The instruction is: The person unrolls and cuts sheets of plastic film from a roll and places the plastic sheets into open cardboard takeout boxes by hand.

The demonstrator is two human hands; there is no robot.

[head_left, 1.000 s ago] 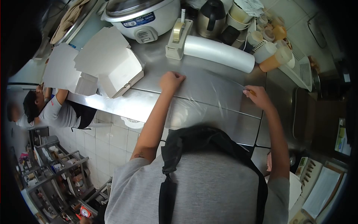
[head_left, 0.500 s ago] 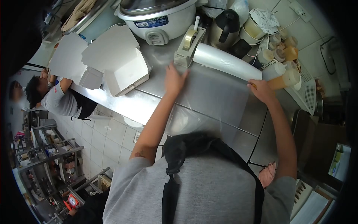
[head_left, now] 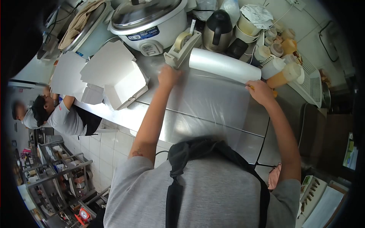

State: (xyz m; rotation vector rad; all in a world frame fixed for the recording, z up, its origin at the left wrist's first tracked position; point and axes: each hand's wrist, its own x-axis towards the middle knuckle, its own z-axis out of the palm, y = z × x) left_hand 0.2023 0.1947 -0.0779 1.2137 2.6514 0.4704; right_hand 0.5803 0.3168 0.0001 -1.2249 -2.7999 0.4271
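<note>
A thick roll of clear plastic film (head_left: 225, 65) lies across the steel counter, and a loose sheet of the film (head_left: 211, 110) spreads from it towards my body. My left hand (head_left: 168, 76) is closed at the sheet's upper left edge, just below the tape dispenser (head_left: 174, 57). Its fingers are curled and slightly blurred, so what they hold, if anything, is hidden. Beside the roll's right end, my right hand (head_left: 261, 92) is closed around a small yellow-orange tool (head_left: 251, 87). Only its tip shows, so I cannot tell its kind.
Open white cardboard boxes (head_left: 127, 85) stand at the left. A rice cooker (head_left: 146, 30) and a steel jug (head_left: 217, 32) line the back, with squeeze bottles (head_left: 283, 78) in a basket at the right. Co-workers (head_left: 62, 114) stand beyond the counter's left end.
My left hand has gone from spread fingers to curled ones beside the dispenser. The film sheet shows new creases. My right hand keeps its place by the roll's end; the camera view has shifted slightly.
</note>
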